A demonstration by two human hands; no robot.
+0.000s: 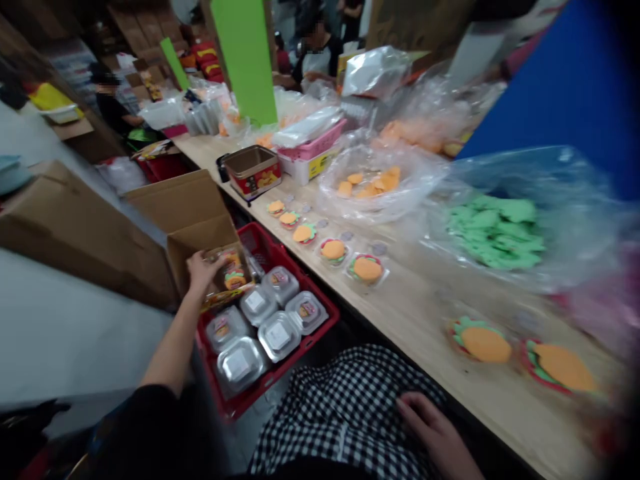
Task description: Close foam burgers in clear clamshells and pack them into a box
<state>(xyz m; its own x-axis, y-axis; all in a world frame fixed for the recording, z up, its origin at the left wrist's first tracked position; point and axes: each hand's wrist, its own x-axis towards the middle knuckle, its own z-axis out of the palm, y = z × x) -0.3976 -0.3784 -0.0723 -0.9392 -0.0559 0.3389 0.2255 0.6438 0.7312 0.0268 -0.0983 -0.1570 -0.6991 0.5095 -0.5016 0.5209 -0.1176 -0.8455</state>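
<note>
Plastic tubs (279,337) sit in a crate (311,347) — just left of the wooden table (400,313).

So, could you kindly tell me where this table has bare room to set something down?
Bare wood shows on the table between the row of burger pieces and the bag of green pieces. The red crate, packed with clear boxes beside the left hand, is crowded.

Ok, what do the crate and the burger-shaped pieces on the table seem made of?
The red crate looks like moulded plastic: glossy, with even walls. The burger pieces look like matte foam or felt, soft-edged with no shine, though the blur leaves that open.
</note>
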